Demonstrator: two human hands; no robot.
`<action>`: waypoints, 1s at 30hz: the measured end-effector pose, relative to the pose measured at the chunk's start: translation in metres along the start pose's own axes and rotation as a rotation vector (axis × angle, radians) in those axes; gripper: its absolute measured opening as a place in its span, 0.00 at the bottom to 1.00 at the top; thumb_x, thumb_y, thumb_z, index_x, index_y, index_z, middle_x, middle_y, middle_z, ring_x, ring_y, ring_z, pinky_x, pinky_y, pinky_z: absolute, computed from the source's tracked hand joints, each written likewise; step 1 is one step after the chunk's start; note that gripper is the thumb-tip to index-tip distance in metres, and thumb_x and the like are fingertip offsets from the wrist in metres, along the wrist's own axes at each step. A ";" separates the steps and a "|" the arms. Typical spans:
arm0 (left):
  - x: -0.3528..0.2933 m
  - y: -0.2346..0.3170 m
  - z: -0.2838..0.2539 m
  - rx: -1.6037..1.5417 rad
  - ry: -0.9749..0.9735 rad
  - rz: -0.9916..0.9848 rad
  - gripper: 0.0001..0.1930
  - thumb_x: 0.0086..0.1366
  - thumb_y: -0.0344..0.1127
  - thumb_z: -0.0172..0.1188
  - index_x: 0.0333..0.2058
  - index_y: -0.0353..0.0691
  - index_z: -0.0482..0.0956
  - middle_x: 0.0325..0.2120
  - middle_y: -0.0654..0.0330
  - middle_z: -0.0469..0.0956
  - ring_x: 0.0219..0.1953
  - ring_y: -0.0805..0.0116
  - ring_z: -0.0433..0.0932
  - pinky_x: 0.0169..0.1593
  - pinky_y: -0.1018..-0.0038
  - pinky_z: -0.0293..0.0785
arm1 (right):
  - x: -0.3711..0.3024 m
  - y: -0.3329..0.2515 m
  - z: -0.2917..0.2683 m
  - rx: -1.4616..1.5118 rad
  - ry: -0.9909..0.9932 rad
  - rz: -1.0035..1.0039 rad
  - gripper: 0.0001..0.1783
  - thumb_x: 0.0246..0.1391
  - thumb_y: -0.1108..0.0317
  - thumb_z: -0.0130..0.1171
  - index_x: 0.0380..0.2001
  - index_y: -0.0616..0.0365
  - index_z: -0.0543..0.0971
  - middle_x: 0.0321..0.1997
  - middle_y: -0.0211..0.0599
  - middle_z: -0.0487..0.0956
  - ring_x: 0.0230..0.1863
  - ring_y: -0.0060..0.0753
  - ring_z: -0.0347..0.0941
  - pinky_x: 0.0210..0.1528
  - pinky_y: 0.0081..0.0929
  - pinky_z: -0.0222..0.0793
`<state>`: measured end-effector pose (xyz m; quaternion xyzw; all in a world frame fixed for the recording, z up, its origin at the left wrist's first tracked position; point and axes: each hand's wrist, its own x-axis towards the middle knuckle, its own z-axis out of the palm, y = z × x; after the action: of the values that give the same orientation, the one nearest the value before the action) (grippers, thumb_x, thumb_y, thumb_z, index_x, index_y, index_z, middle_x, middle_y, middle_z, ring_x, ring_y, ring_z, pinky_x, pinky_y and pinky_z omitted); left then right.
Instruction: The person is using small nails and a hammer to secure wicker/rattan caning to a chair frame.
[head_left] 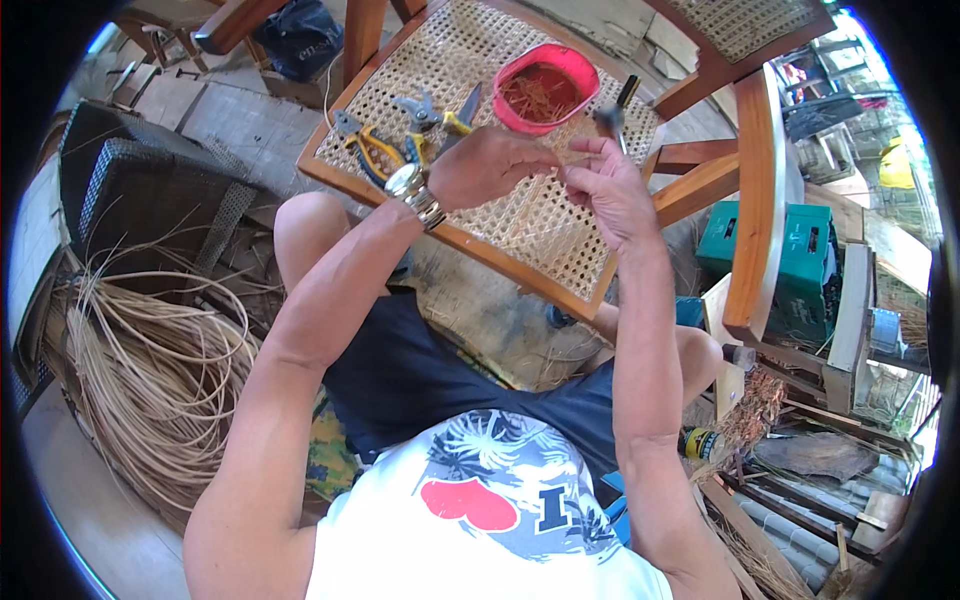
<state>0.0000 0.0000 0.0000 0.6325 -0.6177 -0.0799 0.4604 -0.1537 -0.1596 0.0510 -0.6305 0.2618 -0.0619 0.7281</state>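
My left hand (488, 168), with a metal watch (408, 185) on its wrist, hovers over the woven cane panel (520, 228) of a wooden-framed chair seat. Its fingertips are pinched together close to those of my right hand (607, 188), whose thumb and forefinger also meet. Anything between the fingertips is too small to make out. Just beyond the hands a pink tub (508, 118) holds thin brown strips. Yellow-handled pliers (368, 148), a pair of snips (420, 112) and a pointed blade tool (466, 108) lie left of it. A hammer (612, 118) lies to its right.
At the left a large coil of cane strands (160, 370) lies beside dark mesh panels (150, 200). A curved wooden chair arm (757, 200) rises at the right, before a green crate (800, 245). Wood scraps (815, 455) and a small yellow-and-black can (700, 443) are lower right.
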 end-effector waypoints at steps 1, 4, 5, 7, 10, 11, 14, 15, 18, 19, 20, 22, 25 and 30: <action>0.002 0.001 0.001 -0.010 0.016 0.028 0.10 0.69 0.33 0.65 0.46 0.41 0.86 0.39 0.52 0.87 0.38 0.60 0.87 0.42 0.68 0.82 | 0.000 -0.001 -0.002 -0.060 -0.015 -0.018 0.29 0.57 0.73 0.69 0.59 0.64 0.70 0.35 0.33 0.81 0.31 0.21 0.77 0.35 0.19 0.74; -0.001 -0.004 0.006 -0.003 0.089 0.077 0.09 0.67 0.34 0.66 0.44 0.42 0.87 0.34 0.53 0.86 0.34 0.59 0.86 0.38 0.67 0.81 | -0.005 0.004 0.012 -0.078 0.045 -0.063 0.25 0.58 0.74 0.69 0.56 0.64 0.72 0.34 0.31 0.82 0.31 0.19 0.77 0.34 0.17 0.74; -0.003 -0.007 0.008 0.014 0.149 0.103 0.08 0.66 0.35 0.67 0.43 0.43 0.87 0.30 0.54 0.86 0.30 0.58 0.85 0.35 0.67 0.79 | -0.007 0.007 0.020 -0.041 0.122 -0.093 0.20 0.59 0.76 0.67 0.53 0.66 0.75 0.33 0.32 0.81 0.30 0.18 0.76 0.33 0.16 0.73; -0.002 -0.001 0.011 -0.041 0.182 0.072 0.08 0.66 0.35 0.67 0.42 0.42 0.87 0.30 0.54 0.86 0.30 0.59 0.85 0.34 0.67 0.79 | -0.008 0.015 0.021 0.054 0.163 -0.080 0.16 0.60 0.76 0.67 0.50 0.66 0.77 0.33 0.31 0.82 0.30 0.18 0.76 0.34 0.15 0.73; -0.002 0.009 0.014 -0.086 0.196 -0.020 0.07 0.66 0.32 0.66 0.42 0.40 0.86 0.32 0.54 0.86 0.31 0.62 0.86 0.35 0.69 0.80 | -0.015 0.028 0.028 0.137 0.254 -0.123 0.09 0.62 0.75 0.66 0.44 0.66 0.82 0.33 0.29 0.83 0.31 0.16 0.77 0.35 0.14 0.75; -0.003 0.013 0.015 -0.074 0.178 -0.082 0.08 0.67 0.31 0.66 0.43 0.39 0.86 0.35 0.54 0.87 0.33 0.65 0.86 0.36 0.70 0.81 | -0.018 0.032 0.031 0.124 0.299 -0.175 0.07 0.63 0.74 0.66 0.42 0.66 0.84 0.33 0.28 0.83 0.31 0.16 0.77 0.36 0.14 0.75; -0.006 0.017 0.024 -0.202 0.150 -0.112 0.08 0.67 0.30 0.66 0.43 0.37 0.86 0.32 0.56 0.86 0.33 0.70 0.85 0.36 0.73 0.79 | -0.032 0.043 0.031 0.115 0.346 -0.220 0.07 0.63 0.73 0.66 0.42 0.65 0.84 0.33 0.28 0.83 0.32 0.16 0.77 0.36 0.15 0.76; -0.006 0.017 0.027 -0.236 0.114 -0.105 0.08 0.67 0.30 0.66 0.43 0.36 0.85 0.32 0.57 0.86 0.33 0.72 0.84 0.37 0.73 0.79 | -0.036 0.045 0.030 0.146 0.365 -0.229 0.07 0.63 0.73 0.66 0.42 0.65 0.84 0.33 0.28 0.82 0.32 0.16 0.77 0.36 0.16 0.76; -0.008 0.032 0.034 -0.316 0.066 -0.130 0.08 0.67 0.28 0.66 0.43 0.34 0.84 0.32 0.58 0.85 0.35 0.75 0.83 0.39 0.74 0.79 | -0.055 0.045 0.027 0.103 0.401 -0.195 0.08 0.64 0.71 0.65 0.42 0.65 0.84 0.33 0.28 0.83 0.32 0.16 0.77 0.36 0.16 0.75; -0.008 0.036 0.035 -0.345 0.035 -0.159 0.08 0.67 0.28 0.65 0.43 0.34 0.84 0.32 0.57 0.85 0.35 0.75 0.83 0.39 0.74 0.79 | -0.061 0.046 0.026 0.078 0.419 -0.191 0.08 0.65 0.71 0.65 0.42 0.65 0.84 0.33 0.28 0.83 0.32 0.16 0.77 0.36 0.16 0.75; -0.009 0.037 0.040 -0.426 0.038 -0.159 0.07 0.67 0.27 0.65 0.43 0.35 0.84 0.33 0.57 0.85 0.36 0.73 0.84 0.39 0.74 0.79 | -0.066 0.045 0.024 -0.027 0.424 -0.217 0.09 0.66 0.69 0.64 0.43 0.65 0.84 0.32 0.26 0.82 0.31 0.14 0.75 0.36 0.17 0.74; -0.010 0.044 0.043 -0.437 0.005 -0.138 0.07 0.67 0.27 0.65 0.42 0.36 0.84 0.33 0.56 0.85 0.36 0.72 0.84 0.39 0.73 0.79 | -0.080 0.047 0.017 -0.131 0.428 -0.243 0.09 0.66 0.69 0.64 0.43 0.64 0.84 0.32 0.26 0.82 0.31 0.14 0.75 0.36 0.17 0.74; -0.011 0.053 0.047 -0.357 -0.033 -0.055 0.06 0.67 0.27 0.65 0.42 0.36 0.83 0.33 0.56 0.85 0.35 0.65 0.85 0.39 0.70 0.80 | -0.101 0.054 0.008 -0.294 0.426 -0.261 0.08 0.66 0.69 0.64 0.43 0.63 0.84 0.33 0.24 0.82 0.32 0.13 0.75 0.37 0.16 0.74; -0.014 0.062 0.058 -0.305 -0.138 0.029 0.08 0.66 0.30 0.64 0.42 0.37 0.81 0.33 0.54 0.83 0.36 0.56 0.84 0.39 0.66 0.79 | -0.119 0.065 -0.008 -0.327 0.408 -0.236 0.07 0.66 0.71 0.64 0.43 0.63 0.84 0.34 0.23 0.83 0.34 0.12 0.76 0.38 0.15 0.74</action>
<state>-0.0860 -0.0042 0.0031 0.5393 -0.6376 -0.2093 0.5088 -0.2751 -0.1037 0.0247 -0.7401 0.3341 -0.2288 0.5369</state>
